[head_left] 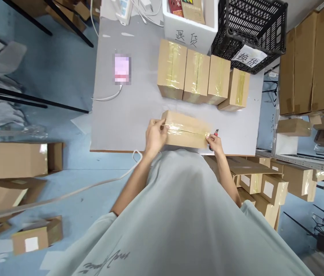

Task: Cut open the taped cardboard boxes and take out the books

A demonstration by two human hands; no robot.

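Observation:
A taped cardboard box [187, 132] lies lengthwise at the front edge of the grey table, with clear shiny tape along its top. My left hand [155, 137] grips its left end, thumb and fingers closed around the corner. At the opposite end, my right hand [215, 144] pinches the corner near the end of the tape. A red and black utility knife [216, 132] shows at my right hand, partly covered by the fingers; whether it is held or lies on the table, I cannot tell.
Several taped cartons [198, 74] stand in a row behind. Farther back are a white foam bin [192, 36] with books and a black plastic crate [250, 34]. A phone-like blurred object [122, 69] lies left on a white cable [107, 99]. Cartons [265, 184] are stacked below right.

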